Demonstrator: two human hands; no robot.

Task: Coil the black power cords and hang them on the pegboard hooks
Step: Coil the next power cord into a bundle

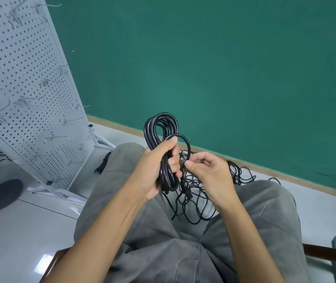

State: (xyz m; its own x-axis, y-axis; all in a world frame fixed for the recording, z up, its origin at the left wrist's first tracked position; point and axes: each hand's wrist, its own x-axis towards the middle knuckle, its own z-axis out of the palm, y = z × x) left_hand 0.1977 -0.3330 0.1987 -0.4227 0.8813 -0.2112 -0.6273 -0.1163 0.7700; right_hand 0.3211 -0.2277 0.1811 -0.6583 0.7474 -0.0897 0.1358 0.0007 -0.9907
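Black rubbery cord coil [164, 152] held above lap, left hand [152, 170] wrapped round its waist; right hand [208, 170] fingers [189, 164] pinch loose tail. Likely light, springy, prone to unwinding; grip bundle mid-waist. Pegboard [20, 88] stands left, hooks bare

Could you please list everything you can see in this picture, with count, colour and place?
coiled power cord: one, black, held up at centre
loose cords: a tangled pile, black, on the floor between the knees
pegboard: one, white, leaning at left
hooks: several, metal, on the pegboard, bare
wall: green, behind
floor: pale tiles
trousers: grey, on both legs
left hand: grips the coil
right hand: pinches the cord's loose end
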